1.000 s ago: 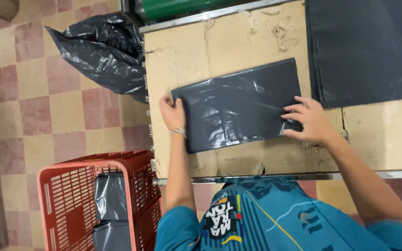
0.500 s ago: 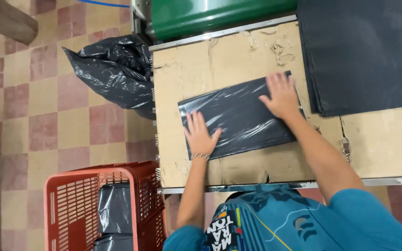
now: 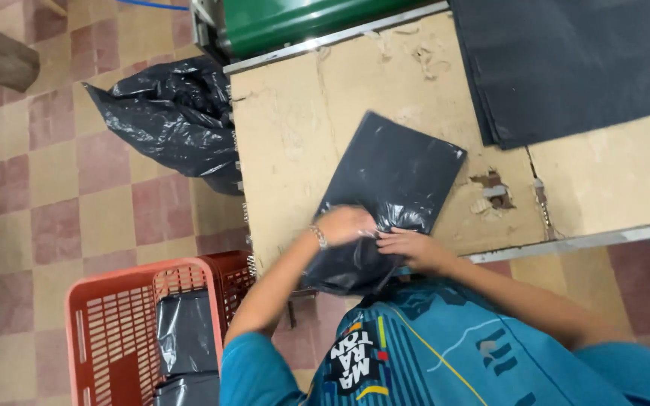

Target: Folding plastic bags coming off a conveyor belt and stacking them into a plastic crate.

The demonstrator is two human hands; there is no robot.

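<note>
Worn tan counter [image 3: 295,135], checkered tile floor [image 3: 54,188]. Both my hands, left [image 3: 344,224] and right [image 3: 411,248], kept a closed grip on the black bag [image 3: 393,180].

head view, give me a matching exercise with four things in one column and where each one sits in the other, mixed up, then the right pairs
Things:
1. black packed bag
2. red basket
3. crumpled black bin bag
4. stack of flat black bags

Places:
A. on the tiled floor, beside the table's left edge
B. on the table's far right part
C. at the table's near edge, in both hands
D. on the floor near the person's left arm, with dark parcels inside

Pairs: 1-C, 2-D, 3-A, 4-B
</note>
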